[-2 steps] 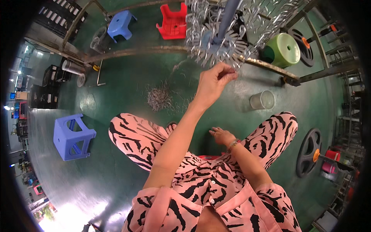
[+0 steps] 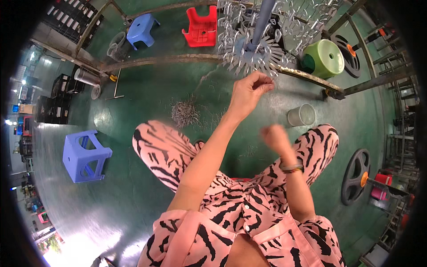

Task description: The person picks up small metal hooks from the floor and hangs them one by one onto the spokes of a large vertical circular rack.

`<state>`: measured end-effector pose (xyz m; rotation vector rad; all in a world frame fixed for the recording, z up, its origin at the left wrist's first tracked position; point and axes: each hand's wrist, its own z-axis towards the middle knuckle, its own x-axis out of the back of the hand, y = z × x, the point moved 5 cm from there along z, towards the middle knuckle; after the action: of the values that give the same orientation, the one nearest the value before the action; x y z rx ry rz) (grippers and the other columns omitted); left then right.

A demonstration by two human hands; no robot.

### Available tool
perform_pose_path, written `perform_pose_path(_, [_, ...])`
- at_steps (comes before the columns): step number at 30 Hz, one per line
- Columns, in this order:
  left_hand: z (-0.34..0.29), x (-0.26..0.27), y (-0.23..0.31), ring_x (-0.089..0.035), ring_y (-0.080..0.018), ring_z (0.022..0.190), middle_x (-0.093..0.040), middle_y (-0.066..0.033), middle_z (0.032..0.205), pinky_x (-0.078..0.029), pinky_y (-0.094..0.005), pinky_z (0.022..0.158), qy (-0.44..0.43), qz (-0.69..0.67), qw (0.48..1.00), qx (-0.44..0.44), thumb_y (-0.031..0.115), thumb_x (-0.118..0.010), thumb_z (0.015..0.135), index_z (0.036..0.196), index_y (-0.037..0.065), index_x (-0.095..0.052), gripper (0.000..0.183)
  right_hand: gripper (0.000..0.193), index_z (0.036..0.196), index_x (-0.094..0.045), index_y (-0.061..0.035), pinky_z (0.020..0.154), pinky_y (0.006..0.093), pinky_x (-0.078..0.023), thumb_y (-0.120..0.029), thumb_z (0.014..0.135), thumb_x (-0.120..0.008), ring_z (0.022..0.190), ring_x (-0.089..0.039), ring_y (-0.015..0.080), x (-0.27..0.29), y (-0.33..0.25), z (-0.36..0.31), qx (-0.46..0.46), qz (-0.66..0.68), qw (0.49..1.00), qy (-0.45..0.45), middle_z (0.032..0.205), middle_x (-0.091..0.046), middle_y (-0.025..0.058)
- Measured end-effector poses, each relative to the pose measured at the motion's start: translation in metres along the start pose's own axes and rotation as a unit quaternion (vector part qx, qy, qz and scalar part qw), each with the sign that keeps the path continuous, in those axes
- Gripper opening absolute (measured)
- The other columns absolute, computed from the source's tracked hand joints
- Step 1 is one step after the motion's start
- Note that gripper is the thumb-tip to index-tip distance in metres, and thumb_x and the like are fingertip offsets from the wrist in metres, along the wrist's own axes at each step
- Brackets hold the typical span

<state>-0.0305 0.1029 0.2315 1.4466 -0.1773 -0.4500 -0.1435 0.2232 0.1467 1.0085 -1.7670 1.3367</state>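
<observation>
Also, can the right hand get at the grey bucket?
Probably yes: the right hand appears near the grey bucket with nothing visible between them, though the reach down is hard to judge.

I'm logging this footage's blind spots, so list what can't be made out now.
All in the head view:
Bare right hand: blurred; whether it holds anything is unclear.
Bare left hand: anything in its pinch is too small to tell; its own back hides the palm.
Loose heap of small silvery metal pieces: too small and tangled to count.
Grey round metal pole: upper end cut off by the top edge.
</observation>
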Motion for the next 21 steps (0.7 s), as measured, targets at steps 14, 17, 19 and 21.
perform_pose_path(14, [-0.016, -0.019, -0.014, -0.059, -0.0121, 0.079, -0.063, -0.0099, 0.091, -0.050, -0.0253, 0.070, 0.063, -0.149, 0.987, 0.007, -0.003, -0.063, 0.080, 0.113, 0.002, -0.043, 0.039, 0.018, 0.092, -0.066, 0.0053, 0.051, 0.0221, -0.046, -0.006, 0.078, -0.067, 0.060, -0.059, 0.0102, 0.123, -0.042, 0.020, 0.020, 0.335, 0.909, 0.248, 0.072, -0.066, 0.0083])
perform_pose_path(17, [-0.019, -0.013, -0.006, -0.059, -0.0129, 0.080, -0.061, -0.0109, 0.094, -0.050, -0.0260, 0.070, 0.074, -0.102, 0.992, -0.012, -0.004, -0.062, 0.080, 0.116, 0.002, -0.039, 0.044, 0.016, 0.088, -0.067, 0.0046, 0.048, 0.0216, -0.044, -0.006, 0.077, -0.067, 0.056, -0.058, 0.0098, 0.129, -0.049, 0.020, 0.050, 0.286, 0.916, 0.276, 0.068, -0.065, 0.0080])
perform_pose_path(19, [-0.023, -0.006, -0.003, -0.059, -0.0136, 0.081, -0.059, -0.0115, 0.095, -0.050, -0.0265, 0.070, 0.087, -0.068, 0.993, -0.037, -0.005, -0.061, 0.080, 0.118, 0.002, -0.038, 0.045, 0.015, 0.088, -0.066, 0.0058, 0.047, 0.0221, -0.044, -0.005, 0.078, -0.066, 0.056, -0.059, 0.0105, 0.122, -0.050, 0.028, 0.022, 0.353, 0.915, 0.193, 0.069, -0.065, 0.0085])
perform_pose_path(21, [-0.030, 0.002, -0.002, -0.060, -0.0152, 0.080, -0.057, -0.0117, 0.097, -0.050, -0.0274, 0.070, 0.109, -0.112, 0.987, -0.024, -0.003, -0.059, 0.082, 0.116, 0.001, -0.039, 0.039, 0.014, 0.087, -0.066, 0.0066, 0.046, 0.0222, -0.044, -0.005, 0.079, -0.065, 0.056, -0.060, 0.0109, 0.121, -0.052, 0.035, 0.035, 0.378, 0.909, 0.171, 0.069, -0.065, 0.0086])
